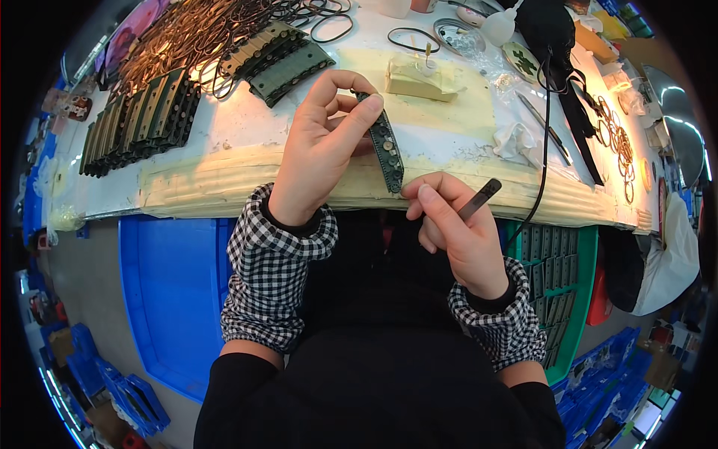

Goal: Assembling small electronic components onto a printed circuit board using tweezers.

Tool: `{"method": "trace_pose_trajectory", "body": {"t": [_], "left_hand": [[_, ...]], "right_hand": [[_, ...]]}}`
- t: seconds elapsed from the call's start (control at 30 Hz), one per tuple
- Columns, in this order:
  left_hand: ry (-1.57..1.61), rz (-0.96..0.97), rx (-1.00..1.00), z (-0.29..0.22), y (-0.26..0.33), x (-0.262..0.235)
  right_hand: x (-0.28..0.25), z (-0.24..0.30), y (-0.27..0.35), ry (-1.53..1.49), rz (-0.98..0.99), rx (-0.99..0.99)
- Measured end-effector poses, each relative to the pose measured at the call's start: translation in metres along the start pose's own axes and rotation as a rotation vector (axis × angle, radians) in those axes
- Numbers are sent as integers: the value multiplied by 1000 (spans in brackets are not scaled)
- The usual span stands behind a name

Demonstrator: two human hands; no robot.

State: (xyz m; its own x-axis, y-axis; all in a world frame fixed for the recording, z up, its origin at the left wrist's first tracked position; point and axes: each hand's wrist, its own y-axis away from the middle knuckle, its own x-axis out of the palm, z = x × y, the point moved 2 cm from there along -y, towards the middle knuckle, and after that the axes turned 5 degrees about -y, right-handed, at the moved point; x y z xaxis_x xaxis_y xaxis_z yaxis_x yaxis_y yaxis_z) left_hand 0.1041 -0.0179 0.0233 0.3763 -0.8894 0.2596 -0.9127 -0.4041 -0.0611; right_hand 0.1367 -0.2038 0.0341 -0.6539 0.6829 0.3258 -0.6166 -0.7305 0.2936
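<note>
A narrow dark green strip-shaped part (386,153), with a row of small round pieces along its face, is pinched at its upper end by my left hand (325,135). It slants down to the right above the table's front edge. My right hand (460,228) grips slim dark tweezers (479,200), whose blunt end sticks out past the thumb; their tips are hidden by my fingers. The right thumb and forefinger are close to the strip's lower end; whether they touch it I cannot tell.
Stacked green strip parts (142,123) stand on the table's left, with more strips (288,67) behind. Dark cords (217,30) lie at the back. A yellowish block (422,78), a pen-like tool (546,127) and a black cable (544,157) lie rightward. Blue (172,299) and green (587,292) trays flank my lap.
</note>
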Motion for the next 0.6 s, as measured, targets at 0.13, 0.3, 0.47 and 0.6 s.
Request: {"method": "trace_pose_trajectory", "body": {"t": [0.13,0.3,0.47,0.6], "left_hand": [[27,28,71,0,5,4],[-99,179,87,-18,27,12],[12,389,-66,-20,34,15],[-2,467,-80,-15,36,11]], "right_hand": [[0,5,4,140,-85,-194],[-7,36,1,348,-5,-372],[-9,52,-11,435,235,-363],[-14,61,-15,410,355,-185]]}}
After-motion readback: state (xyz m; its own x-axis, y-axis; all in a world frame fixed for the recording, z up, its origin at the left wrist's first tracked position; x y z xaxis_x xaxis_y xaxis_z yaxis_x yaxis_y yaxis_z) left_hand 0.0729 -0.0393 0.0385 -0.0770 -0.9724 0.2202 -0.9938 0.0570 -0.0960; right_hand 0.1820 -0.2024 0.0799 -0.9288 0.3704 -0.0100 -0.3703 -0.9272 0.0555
